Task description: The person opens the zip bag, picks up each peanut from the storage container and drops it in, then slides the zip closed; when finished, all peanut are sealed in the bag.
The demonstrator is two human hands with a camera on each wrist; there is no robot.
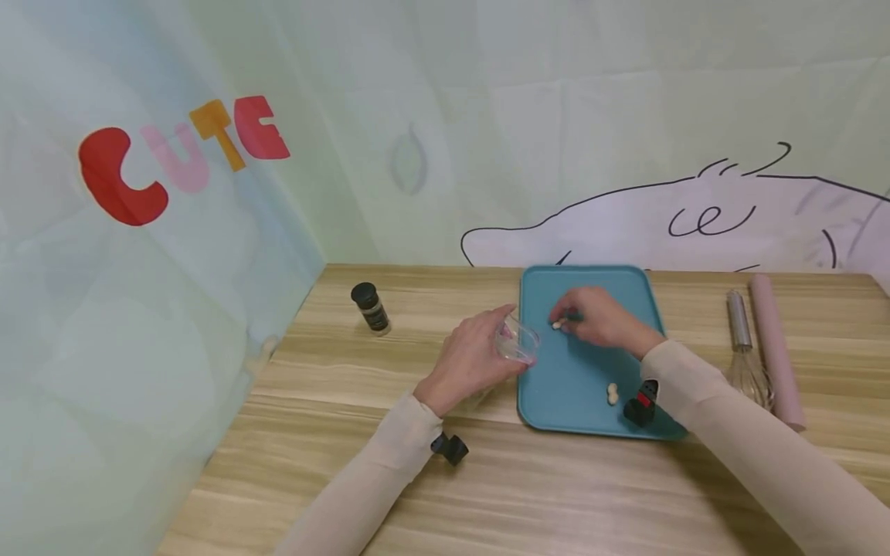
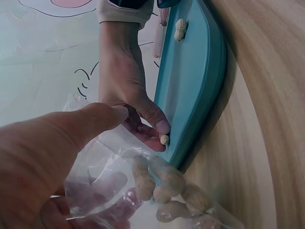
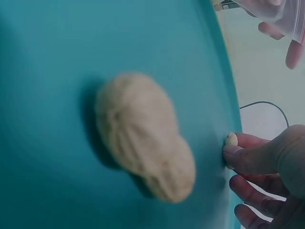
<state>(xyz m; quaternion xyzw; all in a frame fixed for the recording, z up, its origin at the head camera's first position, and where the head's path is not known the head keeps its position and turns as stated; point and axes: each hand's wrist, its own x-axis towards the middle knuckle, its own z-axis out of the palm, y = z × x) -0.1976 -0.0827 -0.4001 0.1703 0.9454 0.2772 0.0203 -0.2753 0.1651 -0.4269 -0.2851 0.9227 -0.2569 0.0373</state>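
Note:
Several peanuts in their shells (image 2: 167, 177) lie inside a clear plastic bag (image 2: 107, 164). My left hand (image 1: 478, 351) grips this bag near its mouth, at the left edge of a blue tray (image 1: 566, 398). Over the tray's upper part, my right hand (image 1: 598, 316) pinches one peanut (image 3: 231, 140) between thumb and fingertips, low at the tray's surface. Whether that peanut touches the tray, I cannot tell. A second peanut (image 1: 613, 394) rests on the tray near its front, below my right wrist; it looms large in the right wrist view.
A black-capped seasoning bottle (image 1: 371, 309) stands on the wooden table (image 1: 334, 371) at the left. Right of the tray lie a whisk (image 1: 747, 355) and a pink rolling pin (image 1: 775, 351). A printed cloth backdrop (image 1: 431, 154) rises behind the table.

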